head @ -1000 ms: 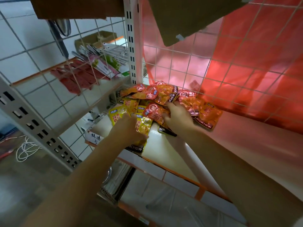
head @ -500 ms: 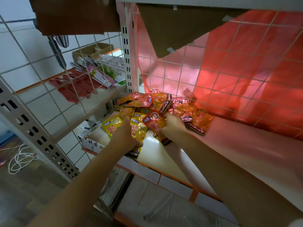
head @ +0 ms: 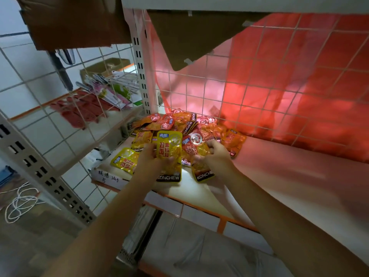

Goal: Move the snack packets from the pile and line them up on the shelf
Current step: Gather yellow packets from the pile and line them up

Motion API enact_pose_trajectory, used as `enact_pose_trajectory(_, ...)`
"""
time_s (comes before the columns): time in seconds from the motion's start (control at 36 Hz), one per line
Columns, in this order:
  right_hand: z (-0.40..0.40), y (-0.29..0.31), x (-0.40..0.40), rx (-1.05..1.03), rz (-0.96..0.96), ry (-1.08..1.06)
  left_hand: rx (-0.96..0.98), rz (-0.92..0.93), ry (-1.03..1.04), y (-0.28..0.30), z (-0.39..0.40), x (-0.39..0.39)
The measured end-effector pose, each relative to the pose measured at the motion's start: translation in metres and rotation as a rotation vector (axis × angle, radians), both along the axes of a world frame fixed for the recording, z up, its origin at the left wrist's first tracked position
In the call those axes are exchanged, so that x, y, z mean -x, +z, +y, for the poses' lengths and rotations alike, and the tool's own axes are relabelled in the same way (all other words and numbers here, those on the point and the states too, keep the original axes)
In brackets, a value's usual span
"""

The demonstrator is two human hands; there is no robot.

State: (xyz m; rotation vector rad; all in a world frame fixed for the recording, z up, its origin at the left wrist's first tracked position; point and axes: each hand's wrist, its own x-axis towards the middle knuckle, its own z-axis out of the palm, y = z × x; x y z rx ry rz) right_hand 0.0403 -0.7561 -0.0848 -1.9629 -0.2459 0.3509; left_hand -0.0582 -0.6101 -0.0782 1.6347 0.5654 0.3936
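Note:
A pile of yellow and orange snack packets [head: 185, 126] lies in the back left corner of the white shelf [head: 279, 176]. My left hand [head: 151, 158] grips a yellow packet [head: 169, 154], raised upright above the shelf's front part. My right hand [head: 215, 156] holds another yellow packet [head: 201, 168] by its upper end, just right of the first. One more yellow packet [head: 124, 159] lies flat to the left of my left hand.
A wire grid backs the shelf, with red plastic [head: 299, 86] behind it. A steel upright [head: 142, 62] and a side grid bound the left. A handwritten paper label [head: 107, 177] sits at the front left edge. A lower shelf [head: 199, 246] lies underneath.
My left hand has lifted a yellow packet upright off the pile. My right hand has drawn another packet toward the front edge. The view has tilted up a little.

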Motion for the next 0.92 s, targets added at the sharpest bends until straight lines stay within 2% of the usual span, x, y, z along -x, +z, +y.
enact_pose_trajectory(0.19,-0.057,0.007,-0.006,-0.106,0.005,-0.108,0.087,-0.09,-0.037,0.003,-0.045,-0.016)
enact_pose_trajectory(0.44,-0.14,0.019,-0.003,-0.273,0.047,-0.158,0.088,-0.147,-0.161,0.005,-0.124,-0.032)
enact_pose_trajectory(0.75,-0.276,0.024,0.002,-0.328,0.001,-0.232,0.193,-0.142,-0.175,0.003,-0.252,-0.051)
enact_pose_trajectory(0.92,-0.345,0.027,0.0,-0.31,-0.086,-0.298,0.248,-0.118,-0.222,-0.002,-0.323,-0.057)
